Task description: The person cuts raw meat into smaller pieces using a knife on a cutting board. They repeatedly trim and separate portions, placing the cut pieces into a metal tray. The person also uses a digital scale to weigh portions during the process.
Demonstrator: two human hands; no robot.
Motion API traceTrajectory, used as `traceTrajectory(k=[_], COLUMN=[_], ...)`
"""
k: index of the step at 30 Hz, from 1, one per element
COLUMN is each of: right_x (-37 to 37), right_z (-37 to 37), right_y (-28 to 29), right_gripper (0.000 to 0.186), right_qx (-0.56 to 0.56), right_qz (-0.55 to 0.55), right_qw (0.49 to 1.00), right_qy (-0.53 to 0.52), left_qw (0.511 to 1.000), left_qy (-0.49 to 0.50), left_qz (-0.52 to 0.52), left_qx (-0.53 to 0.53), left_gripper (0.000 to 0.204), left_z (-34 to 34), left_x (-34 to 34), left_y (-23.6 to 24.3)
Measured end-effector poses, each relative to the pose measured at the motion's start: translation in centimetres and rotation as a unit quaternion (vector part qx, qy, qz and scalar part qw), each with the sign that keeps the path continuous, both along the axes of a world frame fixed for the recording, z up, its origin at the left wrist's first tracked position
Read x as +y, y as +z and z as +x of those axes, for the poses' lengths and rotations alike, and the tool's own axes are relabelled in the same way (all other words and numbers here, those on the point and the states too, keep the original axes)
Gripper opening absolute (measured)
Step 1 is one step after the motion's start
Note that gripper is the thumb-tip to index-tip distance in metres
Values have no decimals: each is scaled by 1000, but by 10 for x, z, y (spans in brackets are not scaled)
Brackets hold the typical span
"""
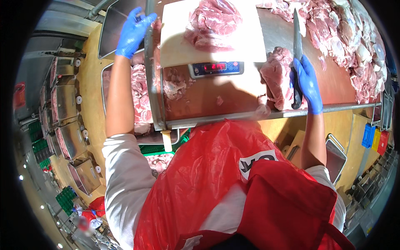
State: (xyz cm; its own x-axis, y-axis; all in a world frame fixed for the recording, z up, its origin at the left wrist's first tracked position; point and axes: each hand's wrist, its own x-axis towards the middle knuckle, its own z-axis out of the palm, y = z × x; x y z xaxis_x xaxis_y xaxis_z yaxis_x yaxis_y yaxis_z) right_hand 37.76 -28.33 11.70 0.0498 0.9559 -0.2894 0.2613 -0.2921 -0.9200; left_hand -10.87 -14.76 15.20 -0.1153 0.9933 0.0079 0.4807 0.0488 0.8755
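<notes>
My left hand point(135, 33), in a blue glove, is raised at the far left over the table's edge and a metal tray. Its thumb stands apart from the fingers, and I see nothing held in it. My gloved right hand point(307, 83) grips the black handle of a long knife point(297, 39), whose blade points away from me. Beside that hand, on its left, lies a chunk of raw meat point(277, 73). Between my hands, a larger piece of meat point(214, 25) rests on a white board point(175, 29) behind a scale's lit red display point(216, 67).
Many meat cuts point(333, 37) are heaped along the table's right side. Meat scraps point(174, 83) lie left of the display. A metal tray of meat point(141, 93) stands past the left edge, above a green crate point(183, 139). The table's raised metal rim point(225, 120) runs before me.
</notes>
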Motion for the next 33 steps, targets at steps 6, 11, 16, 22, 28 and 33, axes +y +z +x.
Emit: traceTrajectory(k=[6,11,16,22,28,33], right_x=[104,222,295,286,178,158], right_z=[-16,-54,-111,-147,-146,-123], right_y=[-26,-32,-41,-35,-7,-21], right_gripper=[24,32,30,27,31,33], right_qx=[75,100,182,112,-125,-131], right_qz=[80,75,-26,-23,64,140], right_qw=[992,977,955,909,946,956], right_qy=[54,175,232,400,291,221], left_qw=[997,998,972,996,983,924], left_qy=[-25,38,94,65,-115,-80], left_qz=[-27,53,159,31,140,306], left_qx=[-70,-12,142,-53,-19,215], left_gripper=[86,96,96,89,55,23], left_z=[61,115,162,125,48,57], left_x=[-55,-84,-76,-43,12,32], left_y=[-44,-102,-125,-110,-133,-122])
